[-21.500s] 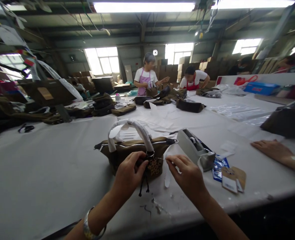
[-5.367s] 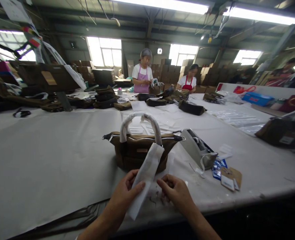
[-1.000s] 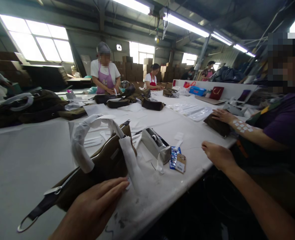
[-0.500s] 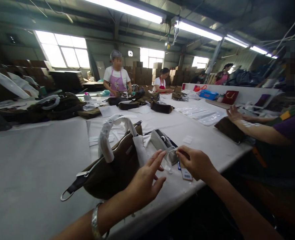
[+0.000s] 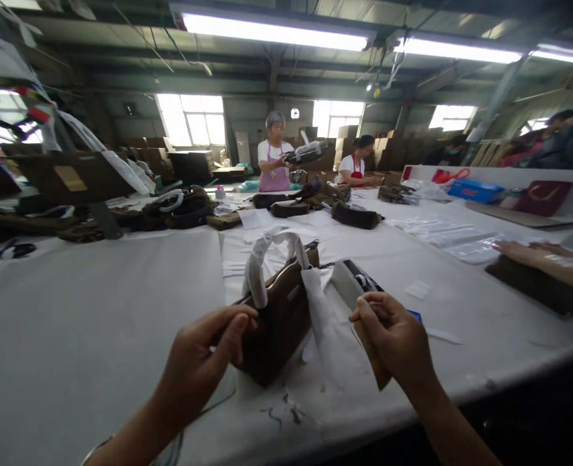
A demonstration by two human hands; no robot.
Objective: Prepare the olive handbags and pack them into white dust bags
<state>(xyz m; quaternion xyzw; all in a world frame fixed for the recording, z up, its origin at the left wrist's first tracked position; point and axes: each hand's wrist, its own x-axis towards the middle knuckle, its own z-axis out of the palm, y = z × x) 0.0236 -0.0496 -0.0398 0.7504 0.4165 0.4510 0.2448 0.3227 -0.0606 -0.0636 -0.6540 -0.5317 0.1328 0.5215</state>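
Observation:
A dark olive handbag (image 5: 279, 323) stands on the table in front of me, its arched handle (image 5: 256, 268) wrapped in white film. My left hand (image 5: 204, 356) pinches at the bag's left end, by the zip. Its fingers cover that end, so the exact part in them is hidden. In my right hand (image 5: 396, 333), closed at the fingertips, hangs a brown card hang tag (image 5: 371, 356). Beyond the right hand sits a grey box-shaped dispenser (image 5: 349, 281). White wrapping paper (image 5: 318, 304) hangs from the bag's right side.
Several dark bags (image 5: 354, 215) lie across the far table. Clear plastic sleeves (image 5: 442, 236) and a blue box (image 5: 475, 191) are at the right. A co-worker's hands (image 5: 524, 252) rest on a dark bag there. Another person (image 5: 274, 155) holds a bag opposite. A bag hangs on a stand (image 5: 105, 220) at left.
My left hand has gone from open beside the bag to pinching at its left end. The right hand has lifted the hang tag. The view has swung left.

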